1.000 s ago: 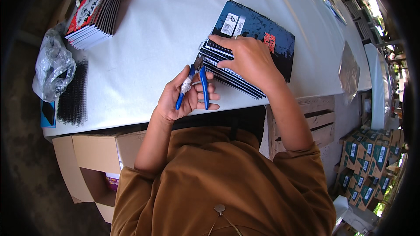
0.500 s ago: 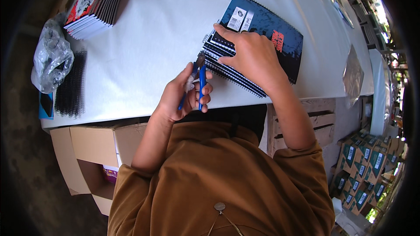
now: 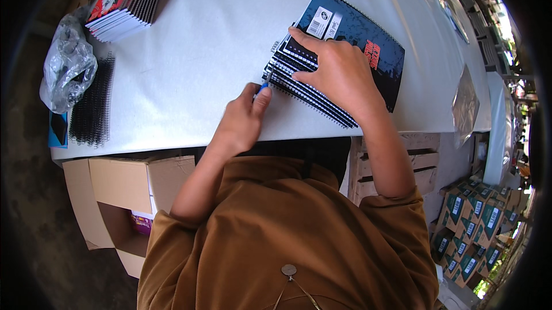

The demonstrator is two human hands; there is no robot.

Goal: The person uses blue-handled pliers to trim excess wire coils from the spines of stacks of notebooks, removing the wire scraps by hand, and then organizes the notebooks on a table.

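Note:
A fanned stack of spiral notebooks [image 3: 376, 31] with dark blue covers lies on the table in front of me, its wire-bound edges stepped toward me. My right hand [image 3: 344, 74] rests on top of it, index finger stretched toward the far left corner and thumb apart on the bindings. Blue-handled cutting pliers [image 3: 265, 85] are wrapped in my left hand [image 3: 241, 117]. Their jaws are at the left end of one of the lower spiral bindings. The fingers cover most of the handles, and whether the jaws are closed on the wire is too small to tell.
At the far left stands a stack of red-covered notebooks [image 3: 123, 5]. A clear plastic bag [image 3: 69, 71] and loose black spiral coils [image 3: 95, 103] lie along the left edge. Below is an open cardboard box [image 3: 121, 186]. A clear plastic sheet [image 3: 464, 100] hangs over the right edge.
My left hand has turned over, back now upward, and the pliers' jaws have moved in against the binding ends. My right hand stays on the stack.

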